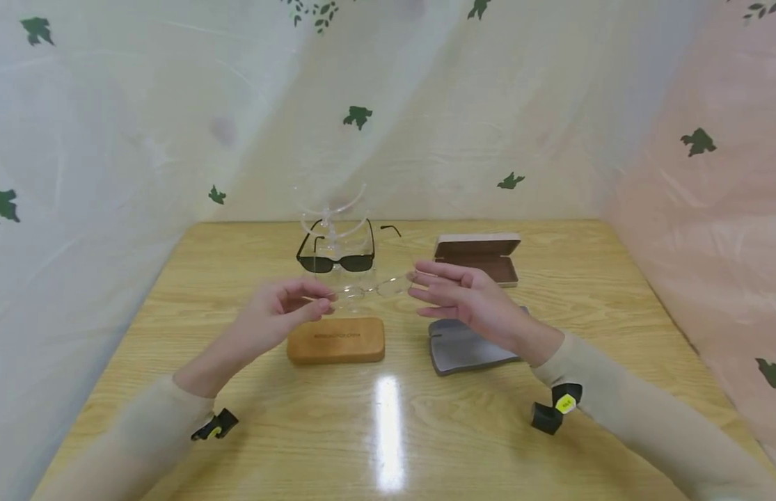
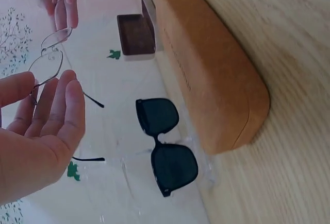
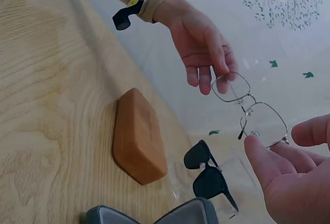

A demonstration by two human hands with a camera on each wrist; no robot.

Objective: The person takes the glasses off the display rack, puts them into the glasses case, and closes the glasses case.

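Observation:
Thin metal-rimmed eyeglasses [image 1: 370, 289] with clear lenses are held up above the table, their dark-tipped arms pointing away from me. My left hand [image 1: 286, 307] pinches them by the left end, between thumb and fingers. At the right end, my right hand [image 1: 465, 298] has its fingers spread and nearly straight, the fingertips right at the frame's edge. Beyond the eyeglasses, black sunglasses [image 1: 356, 263] rest on a clear display stand [image 1: 327, 221]. Below the hands lies a tan glasses case [image 1: 336, 341], closed; it also appears in the left wrist view.
A grey glasses case [image 1: 469, 351] lies under my right hand, partly hidden by it; the right wrist view shows part of its rim. An open case [image 1: 481, 245] with a brown interior stands farther back on the wooden table [image 1: 388, 417]. Leaf-patterned curtains [image 1: 425, 104] surround the table.

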